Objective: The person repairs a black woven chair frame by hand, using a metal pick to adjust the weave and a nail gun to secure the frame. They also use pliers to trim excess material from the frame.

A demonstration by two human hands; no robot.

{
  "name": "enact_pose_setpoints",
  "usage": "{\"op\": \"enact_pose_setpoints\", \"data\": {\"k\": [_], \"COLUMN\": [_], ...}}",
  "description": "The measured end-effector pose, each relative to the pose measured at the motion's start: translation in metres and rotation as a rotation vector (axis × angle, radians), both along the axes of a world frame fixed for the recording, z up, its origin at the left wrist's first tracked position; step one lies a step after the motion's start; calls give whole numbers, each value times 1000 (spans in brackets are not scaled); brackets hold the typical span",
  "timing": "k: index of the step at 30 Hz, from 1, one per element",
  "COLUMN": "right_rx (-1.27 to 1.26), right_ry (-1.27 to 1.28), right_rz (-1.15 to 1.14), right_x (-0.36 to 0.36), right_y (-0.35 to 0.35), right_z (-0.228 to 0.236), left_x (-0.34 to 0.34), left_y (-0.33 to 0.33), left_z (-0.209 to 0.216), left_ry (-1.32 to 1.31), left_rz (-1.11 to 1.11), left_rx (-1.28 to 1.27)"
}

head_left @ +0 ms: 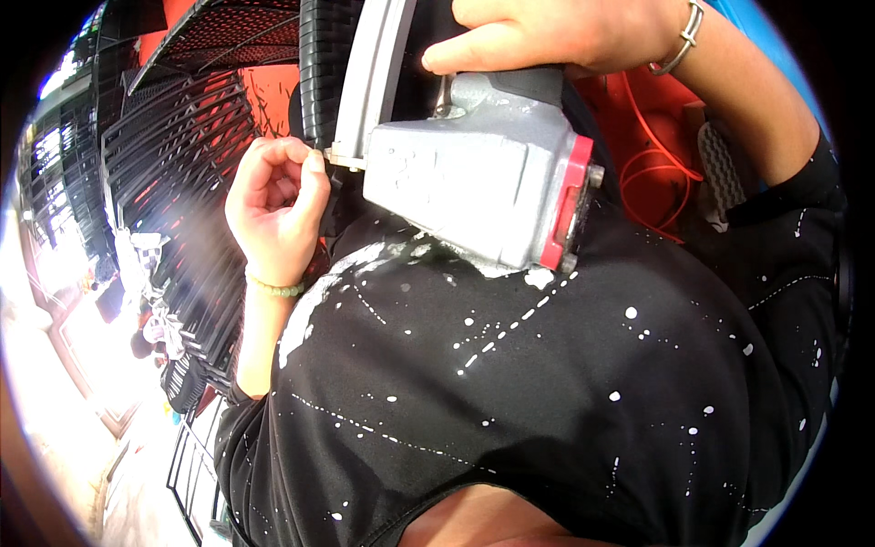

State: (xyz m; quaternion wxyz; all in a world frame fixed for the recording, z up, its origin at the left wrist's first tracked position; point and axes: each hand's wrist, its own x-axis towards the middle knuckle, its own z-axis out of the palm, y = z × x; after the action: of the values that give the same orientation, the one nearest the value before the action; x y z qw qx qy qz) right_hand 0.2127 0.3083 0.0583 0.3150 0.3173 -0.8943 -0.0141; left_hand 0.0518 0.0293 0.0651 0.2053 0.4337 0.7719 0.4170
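Observation:
My right hand (565, 35) grips the handle of a grey metal power tool (474, 187) with a red end plate, its body resting against my black paint-speckled shirt (547, 383). The tool's nose meets a curved grey metal strip (372, 73) beside a black ribbed tyre (319, 64). My left hand (278, 205) is curled shut, thumb and fingers pinching a small fastener (321, 155) at the foot of the strip, right by the tool's nose. A silver bracelet is on my right wrist, a green bead band on my left.
Black metal grilles (173, 182) over a red body fill the upper left. An orange cable (652, 173) loops at the upper right, next to a ribbed pedal (720, 169). Far below at left lies a bright floor with black metal racks (196, 456).

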Motion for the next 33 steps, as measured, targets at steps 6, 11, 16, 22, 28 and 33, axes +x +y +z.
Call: {"op": "enact_pose_setpoints", "data": {"k": [6,11,16,22,28,33], "right_rx": [15,0,5,6,-34,-32], "right_ry": [8,30,41,71,66,84], "right_rz": [11,13,36,34,28,53], "right_x": [-6,-9,-12,-9,-14,-14], "right_y": [12,14,15,15,15,16], "right_z": [-16,-23,-22,-20,-29,-25], "left_x": [-1,-6,-5,0,-5,-4], "left_y": [6,9,9,8,9,8], "left_z": [-6,-10,-10,-3,-10,-10], "left_ry": [-19,-29,-18,-29,-32,-40], "left_rz": [-5,-3,-3,8,-1,-17], "left_rx": [25,39,24,18,22,24]}}
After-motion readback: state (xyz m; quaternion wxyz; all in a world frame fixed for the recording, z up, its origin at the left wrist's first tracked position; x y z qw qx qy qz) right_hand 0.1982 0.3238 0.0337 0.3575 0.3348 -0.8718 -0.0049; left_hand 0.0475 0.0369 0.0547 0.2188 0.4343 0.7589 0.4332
